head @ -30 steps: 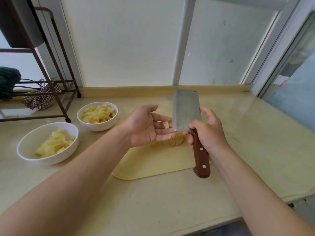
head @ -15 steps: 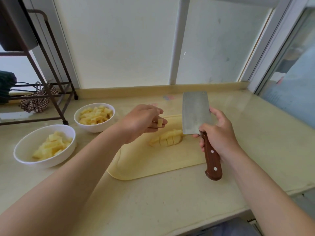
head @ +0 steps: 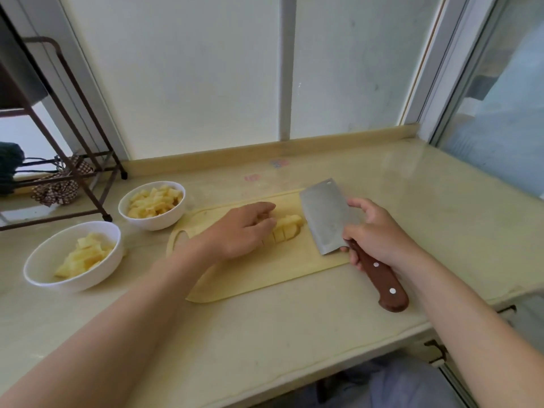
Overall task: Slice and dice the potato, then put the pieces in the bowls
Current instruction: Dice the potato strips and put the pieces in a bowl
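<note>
- Brings the left hand (head: 240, 231) down from mid-air, where it was showing a single cube a second ago, to lie palm-down on the potato pieces (head: 290, 228) on the cutting board (head: 265, 281).
- Shows nothing of that cube now; probably back in the heap, under the fingers.
- Leaves it open whether the bent fingers pinch a piece or merely rest on the heap: cannot tell.
- Keeps the right hand (head: 379, 235) wrapped round the brown handle of the cleaver (head: 326, 214), with the blade lowered and tilted just right of the heap, apart from it.
- Suggests a further round of cuts or a gathering-up, with no transfer begun.
- Leaves the near bowl (head: 32, 262) and the far bowl (head: 153, 225), both holding dice, left of the board and untouched.
</note>
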